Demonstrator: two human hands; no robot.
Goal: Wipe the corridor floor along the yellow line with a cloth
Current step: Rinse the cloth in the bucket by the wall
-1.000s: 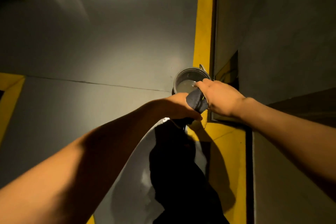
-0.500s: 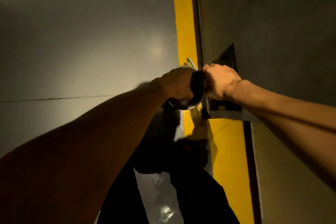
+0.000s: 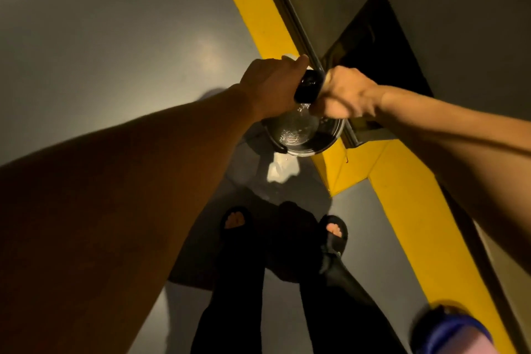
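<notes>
A dark wet cloth (image 3: pixel 308 90) is twisted tight between my two hands. My left hand (image 3: pixel 273 85) grips its left end and my right hand (image 3: pixel 343 95) grips its right end, both above a round metal pot (image 3: pixel 304 135) of water standing on the grey floor. Water drips from the cloth into the pot. The yellow line (image 3: pixel 258 8) runs along the floor beside the wall, from the top centre down to the lower right.
My feet in black sandals (image 3: pixel 334 234) and black trousers stand just below the pot. A wet patch with a bright reflection (image 3: pixel 280 171) lies between them. A dark wall recess (image 3: pixel 376 46) opens at right. A blue and pink object (image 3: pixel 457 330) sits at the bottom right.
My view has tilted down and turned, so my feet now show. Both hands have closed in on the cloth and twisted it over the pot, where water now ripples.
</notes>
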